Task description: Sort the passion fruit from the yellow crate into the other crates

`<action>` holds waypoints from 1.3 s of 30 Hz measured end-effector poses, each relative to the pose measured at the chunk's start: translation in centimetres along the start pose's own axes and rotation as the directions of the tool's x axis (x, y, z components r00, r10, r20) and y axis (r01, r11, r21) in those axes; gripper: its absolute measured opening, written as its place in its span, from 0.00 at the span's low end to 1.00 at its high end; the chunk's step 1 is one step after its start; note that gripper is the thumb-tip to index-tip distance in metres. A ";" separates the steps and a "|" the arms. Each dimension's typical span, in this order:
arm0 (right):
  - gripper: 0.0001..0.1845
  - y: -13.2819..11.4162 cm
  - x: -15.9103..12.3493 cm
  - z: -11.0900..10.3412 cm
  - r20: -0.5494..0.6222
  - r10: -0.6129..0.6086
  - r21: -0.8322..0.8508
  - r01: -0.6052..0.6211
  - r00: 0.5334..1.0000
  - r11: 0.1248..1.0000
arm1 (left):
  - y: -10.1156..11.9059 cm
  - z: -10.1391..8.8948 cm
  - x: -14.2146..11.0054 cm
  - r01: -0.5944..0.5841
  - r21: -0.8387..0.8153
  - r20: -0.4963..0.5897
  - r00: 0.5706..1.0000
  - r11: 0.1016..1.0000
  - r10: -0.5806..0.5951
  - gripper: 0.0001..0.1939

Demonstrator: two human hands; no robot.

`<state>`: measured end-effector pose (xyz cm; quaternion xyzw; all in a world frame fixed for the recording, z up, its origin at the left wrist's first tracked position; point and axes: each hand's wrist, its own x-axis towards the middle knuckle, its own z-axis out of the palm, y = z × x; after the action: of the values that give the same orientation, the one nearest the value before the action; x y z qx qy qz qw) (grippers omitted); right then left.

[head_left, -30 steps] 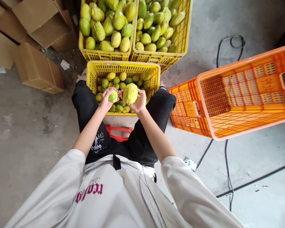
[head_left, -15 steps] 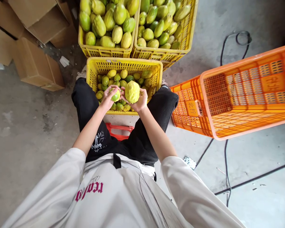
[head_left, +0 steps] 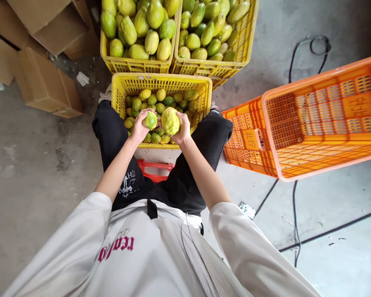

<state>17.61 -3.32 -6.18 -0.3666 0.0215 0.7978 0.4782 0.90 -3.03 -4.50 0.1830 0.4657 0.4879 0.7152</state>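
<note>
My left hand point(head_left: 139, 127) is closed around a small green papaya point(head_left: 150, 120) with a yellowish tint. In my right hand point(head_left: 183, 128) is a larger, bumpy yellow papaya point(head_left: 170, 121), its end turned up toward me. The two fruits are side by side, a narrow gap between them, above a yellow crate point(head_left: 160, 77) standing between my legs. Several green and yellow papayas point(head_left: 161, 94) lie low in that crate, partly hidden by my hands. Some of my fingertips are hidden behind the fruits.
Beyond it, a left yellow crate point(head_left: 135, 66) and a right yellow crate point(head_left: 210, 66) are heaped with papayas. An orange crate point(head_left: 247, 140) lies on its side at the right. Cardboard boxes point(head_left: 46, 82) sit at the left; a black cable point(head_left: 296, 214) crosses the floor.
Both hands have turned the fruits a little. My right hand has shifted its hold to the right side of the yellow papaya, which moved slightly left; the green one shows more clearly.
</note>
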 end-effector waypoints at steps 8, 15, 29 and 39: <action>0.22 -0.5 -0.2 0.3 -0.036 -0.036 0.064 0.038 0.999 0.997 | 0.3 0.0 0.1 0.024 -0.051 -0.046 0.999 0.998 -0.026 0.04; 0.20 0.0 -0.1 0.4 0.008 0.009 -0.005 -0.009 1.000 1.000 | -0.8 -0.4 0.6 -0.018 0.023 -0.117 0.993 1.000 0.020 0.14; 0.20 0.5 -0.3 0.7 -0.003 0.049 0.013 -0.049 0.999 0.999 | -0.8 -0.5 0.9 -0.020 0.045 -0.110 0.994 0.999 0.025 0.17; 0.21 0.2 0.0 0.6 0.019 -0.005 -0.006 0.005 1.000 1.000 | -0.6 -0.8 1.5 0.028 -0.070 -0.082 0.996 0.997 -0.034 0.10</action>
<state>17.14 -3.23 -5.81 -0.3603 0.0137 0.8001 0.4794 0.72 -2.20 -6.03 0.1307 0.4806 0.4997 0.7087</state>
